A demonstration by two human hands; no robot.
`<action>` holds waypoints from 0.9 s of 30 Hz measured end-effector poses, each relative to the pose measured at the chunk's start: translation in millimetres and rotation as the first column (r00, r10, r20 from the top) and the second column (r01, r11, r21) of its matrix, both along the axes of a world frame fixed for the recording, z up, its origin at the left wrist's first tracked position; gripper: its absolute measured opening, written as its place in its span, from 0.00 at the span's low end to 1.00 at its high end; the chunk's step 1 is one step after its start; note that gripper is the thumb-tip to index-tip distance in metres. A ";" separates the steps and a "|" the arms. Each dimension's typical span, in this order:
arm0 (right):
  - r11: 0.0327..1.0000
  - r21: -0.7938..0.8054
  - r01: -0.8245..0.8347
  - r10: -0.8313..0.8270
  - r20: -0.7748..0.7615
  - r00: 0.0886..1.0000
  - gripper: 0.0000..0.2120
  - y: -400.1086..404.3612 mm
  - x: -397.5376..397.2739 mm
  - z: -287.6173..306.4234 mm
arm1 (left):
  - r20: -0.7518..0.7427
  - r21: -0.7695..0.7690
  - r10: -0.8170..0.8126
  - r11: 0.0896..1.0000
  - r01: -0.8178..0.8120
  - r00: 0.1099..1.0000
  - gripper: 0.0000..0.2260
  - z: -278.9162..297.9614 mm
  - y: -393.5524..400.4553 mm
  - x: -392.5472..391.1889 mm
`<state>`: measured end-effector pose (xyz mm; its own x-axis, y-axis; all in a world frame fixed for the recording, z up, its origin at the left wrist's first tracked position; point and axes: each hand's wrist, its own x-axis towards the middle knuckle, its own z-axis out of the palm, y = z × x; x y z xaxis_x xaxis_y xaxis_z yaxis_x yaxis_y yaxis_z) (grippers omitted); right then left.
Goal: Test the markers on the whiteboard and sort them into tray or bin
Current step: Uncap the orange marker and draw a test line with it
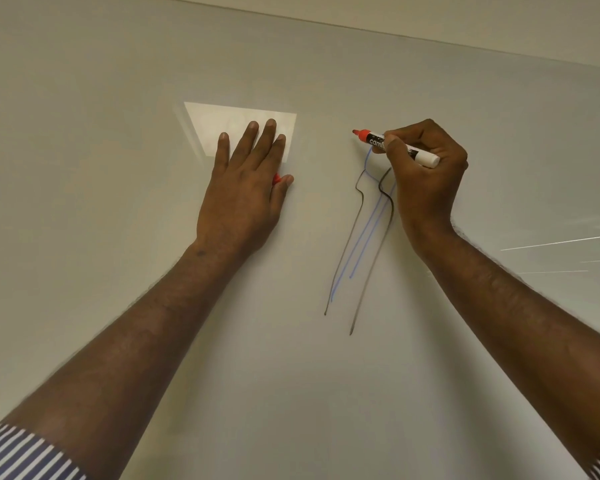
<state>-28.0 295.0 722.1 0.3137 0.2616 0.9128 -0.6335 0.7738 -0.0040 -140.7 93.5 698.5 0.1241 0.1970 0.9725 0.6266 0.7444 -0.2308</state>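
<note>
Marker (395, 147) pinched (right hand (426, 174)).

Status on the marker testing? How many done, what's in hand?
Done: the whiteboard already carries two black lines and two blue lines, so earlier markers look tested. In hand: the right hand grips an uncapped red marker, tip at the board, no red line yet. The left hand lies flat on the board with something red under the thumb, likely the cap. Left: draw, judge, sort. Tray and bin are out of view.
</note>
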 end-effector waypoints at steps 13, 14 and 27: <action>0.985 0.103 0.137 -0.142 0.048 0.989 0.07 -5.4 -3.9 -13.9 | -0.002 0.010 -0.004 1.000 0.004 1.000 0.27 -1.3 0.2 -1.0; 0.977 0.119 0.176 -0.182 0.037 0.983 0.07 -7.3 -2.5 -20.9 | 0.001 0.009 -0.004 1.000 0.004 1.000 0.27 -1.4 0.0 -0.8; 0.956 0.203 0.213 -0.226 0.042 0.973 0.05 -5.2 -1.9 -89.2 | -0.004 0.022 -0.030 0.999 0.030 1.000 0.25 -10.5 -0.9 -1.6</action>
<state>-29.8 289.8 632.9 0.2826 0.0065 0.9592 -0.4515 0.8832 0.1270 -142.3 92.6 687.9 0.1334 0.1715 0.9761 0.6478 0.7303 -0.2169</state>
